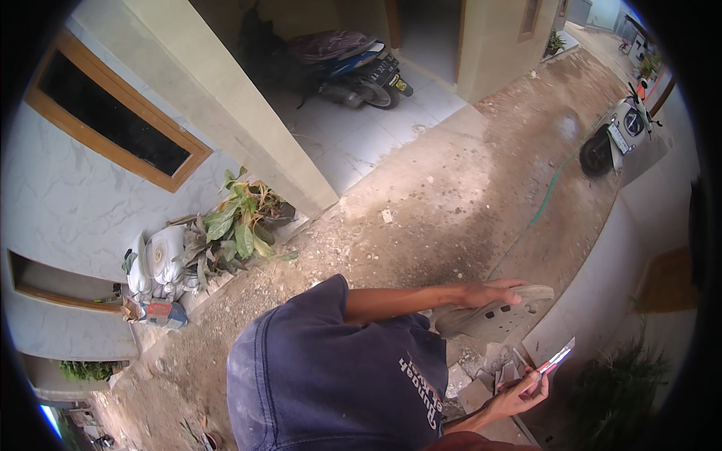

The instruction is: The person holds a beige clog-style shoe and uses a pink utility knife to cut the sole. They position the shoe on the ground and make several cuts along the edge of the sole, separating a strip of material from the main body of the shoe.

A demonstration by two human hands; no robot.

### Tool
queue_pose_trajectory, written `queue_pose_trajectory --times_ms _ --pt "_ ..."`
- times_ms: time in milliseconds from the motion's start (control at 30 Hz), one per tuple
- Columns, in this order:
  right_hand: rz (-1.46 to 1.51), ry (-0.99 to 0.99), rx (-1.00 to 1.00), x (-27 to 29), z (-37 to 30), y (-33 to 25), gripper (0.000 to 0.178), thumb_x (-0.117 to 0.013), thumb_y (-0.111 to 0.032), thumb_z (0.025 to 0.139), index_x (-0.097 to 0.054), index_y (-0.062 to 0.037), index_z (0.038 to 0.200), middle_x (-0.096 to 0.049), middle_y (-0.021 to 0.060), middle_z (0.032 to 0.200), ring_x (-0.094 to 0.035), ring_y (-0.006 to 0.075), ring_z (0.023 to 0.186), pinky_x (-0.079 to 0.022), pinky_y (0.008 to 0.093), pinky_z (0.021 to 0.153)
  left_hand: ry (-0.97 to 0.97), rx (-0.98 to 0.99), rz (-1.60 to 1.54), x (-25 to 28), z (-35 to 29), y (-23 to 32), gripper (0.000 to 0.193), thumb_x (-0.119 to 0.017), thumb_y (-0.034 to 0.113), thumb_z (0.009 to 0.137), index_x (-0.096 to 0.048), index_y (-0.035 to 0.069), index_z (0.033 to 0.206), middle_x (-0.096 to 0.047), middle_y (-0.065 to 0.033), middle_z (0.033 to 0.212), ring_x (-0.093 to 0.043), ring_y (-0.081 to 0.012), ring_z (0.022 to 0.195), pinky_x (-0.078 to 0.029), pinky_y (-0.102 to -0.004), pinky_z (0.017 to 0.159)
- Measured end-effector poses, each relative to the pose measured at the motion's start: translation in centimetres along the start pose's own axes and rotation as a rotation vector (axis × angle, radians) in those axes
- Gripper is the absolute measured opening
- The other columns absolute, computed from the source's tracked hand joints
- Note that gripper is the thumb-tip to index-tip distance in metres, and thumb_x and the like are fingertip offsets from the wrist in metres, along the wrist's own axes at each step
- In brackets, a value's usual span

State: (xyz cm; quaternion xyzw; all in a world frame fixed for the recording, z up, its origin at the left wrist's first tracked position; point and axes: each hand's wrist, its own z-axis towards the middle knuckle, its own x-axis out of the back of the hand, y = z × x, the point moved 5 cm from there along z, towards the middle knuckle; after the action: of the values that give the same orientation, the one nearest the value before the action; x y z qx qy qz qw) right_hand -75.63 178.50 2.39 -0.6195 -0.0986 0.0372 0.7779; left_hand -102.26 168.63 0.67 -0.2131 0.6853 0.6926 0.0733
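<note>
My left hand (492, 293) reaches out from a dark blue sleeve, closed on the edge of a dusty tan clog (489, 322) with holes in its upper. The clog's wider end points right. Lower and closer to the picture's bottom edge, my right hand (517, 395) pinches a slim red and white tool (555, 358) with a flat, silvery end, which looks like a cutter knife. That tool tilts up to the right, apart from the clog. Broken tile pieces (475, 394) lie on the ground beneath my hands.
Stony dirt ground (376, 248) runs along the house. A leafy plant (244, 222) and white sacks (162, 259) stand by the wall. A motorbike (368, 75) is parked on a tiled porch (353, 139); a white scooter (620, 131) stands at the far right, near a green hose (555, 180).
</note>
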Motion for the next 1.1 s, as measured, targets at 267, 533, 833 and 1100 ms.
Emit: queue_pose_trajectory --times_ms 267,533,833,1100 --pt "-0.026 0.085 -0.072 1.8 -0.5 0.5 0.039 -0.059 -0.024 0.114 -0.055 -0.0002 0.144 -0.073 0.0187 0.11 -0.041 0.0044 0.045 -0.034 0.0221 0.037 -0.055 0.043 -0.008 -1.3 0.8 -0.8 0.09 -0.063 0.05 0.102 -0.03 0.001 0.17 -0.047 -0.017 0.161 -0.044 -0.0248 0.147 -0.035 -0.0375 0.121" --pt "-0.028 0.143 0.022 3.5 -0.9 1.3 0.039 -0.06 -0.025 0.113 -0.053 -0.0005 0.143 -0.074 0.0206 0.114 -0.041 0.0054 0.044 -0.034 0.023 0.036 -0.073 0.066 0.07 -2.2 1.7 -1.5 0.093 -0.062 0.053 0.102 -0.028 0.002 0.171 -0.043 -0.019 0.165 -0.042 -0.0276 0.15 -0.033 -0.0398 0.124" --pt "-0.095 0.236 0.014 5.7 -2.0 1.4 0.043 -0.06 -0.024 0.114 -0.051 -0.0012 0.149 -0.074 0.0214 0.116 -0.045 0.0062 0.046 -0.04 0.0227 0.039 -0.154 0.11 -0.198 -4.6 4.2 -2.0 0.09 -0.056 0.061 0.103 -0.034 0.003 0.168 -0.049 -0.0186 0.162 -0.051 -0.0285 0.144 -0.041 -0.0416 0.12" --pt "-0.025 0.216 0.046 6.2 -2.7 0.3 0.032 -0.062 -0.019 0.112 -0.058 0.0008 0.137 -0.074 0.0241 0.117 -0.042 0.0056 0.045 -0.039 0.0229 0.039 0.176 0.308 -0.725 -5.0 7.2 -4.1 0.085 -0.052 0.071 0.099 -0.056 0.005 0.152 -0.065 -0.0201 0.141 -0.068 -0.0305 0.121 -0.053 -0.0468 0.106"
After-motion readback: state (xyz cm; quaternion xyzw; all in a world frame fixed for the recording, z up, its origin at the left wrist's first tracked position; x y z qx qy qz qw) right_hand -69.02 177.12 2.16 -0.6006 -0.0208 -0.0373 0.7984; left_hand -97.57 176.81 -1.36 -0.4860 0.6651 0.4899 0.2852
